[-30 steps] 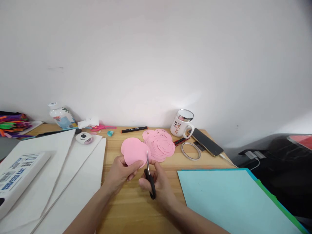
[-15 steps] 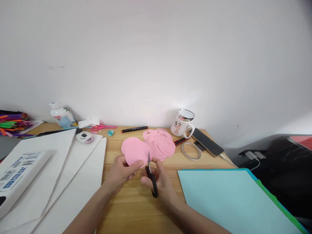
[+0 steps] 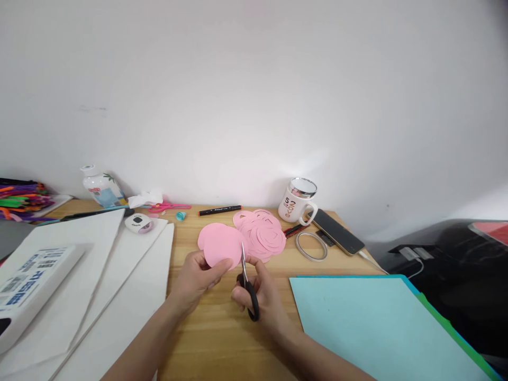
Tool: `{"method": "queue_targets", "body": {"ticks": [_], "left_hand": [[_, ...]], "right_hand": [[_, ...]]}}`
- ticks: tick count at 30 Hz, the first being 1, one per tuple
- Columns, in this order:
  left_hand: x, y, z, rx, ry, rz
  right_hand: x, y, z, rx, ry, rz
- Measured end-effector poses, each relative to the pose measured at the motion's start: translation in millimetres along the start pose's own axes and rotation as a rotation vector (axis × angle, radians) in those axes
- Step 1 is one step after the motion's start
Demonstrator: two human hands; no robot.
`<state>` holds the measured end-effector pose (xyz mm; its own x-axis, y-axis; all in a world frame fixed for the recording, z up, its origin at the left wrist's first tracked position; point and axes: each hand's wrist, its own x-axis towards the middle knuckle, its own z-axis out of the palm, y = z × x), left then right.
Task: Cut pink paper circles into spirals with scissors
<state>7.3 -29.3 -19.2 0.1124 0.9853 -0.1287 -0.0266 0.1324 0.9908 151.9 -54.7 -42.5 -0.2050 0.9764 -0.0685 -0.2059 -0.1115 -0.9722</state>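
Pinched between the thumb and fingers of my left hand is a pink paper cutout with rounded lobes. My right hand is closed around the black handles of a pair of scissors. The blades point away from me and lie at the right edge of the paper; whether they are biting into it I cannot tell. Just behind, on the wooden table, rests a loose pile of pink paper pieces with curved outlines. The cutout overlaps the pile's left side from my viewpoint.
At the back stand a white mug and a leaning white bottle, with a black marker between them. A tape ring and a phone lie right. White boards cover the left; light-blue sheets the right front.
The scissors and my right hand have shifted slightly right, and the handles look closer together. My left hand keeps its hold on the paper, nearly still.
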Motion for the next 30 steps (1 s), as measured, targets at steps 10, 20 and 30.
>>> {"method": "queue_targets", "body": {"ticks": [10,20,30], "left_hand": [[-1.9,6.1,2.9,-0.108,-0.111,-0.035],[-2.9,8.3,5.5,-0.046,-0.096,-0.048],[-3.1,6.4,4.3,-0.054,-0.082,-0.004]], "right_hand": [[-1.9,1.5,-0.8,-0.035,-0.01,0.026],[-0.6,-4.2,-0.7,0.084,-0.034,-0.066],[-0.5,-1.4,-3.5,0.068,-0.029,-0.053]]}}
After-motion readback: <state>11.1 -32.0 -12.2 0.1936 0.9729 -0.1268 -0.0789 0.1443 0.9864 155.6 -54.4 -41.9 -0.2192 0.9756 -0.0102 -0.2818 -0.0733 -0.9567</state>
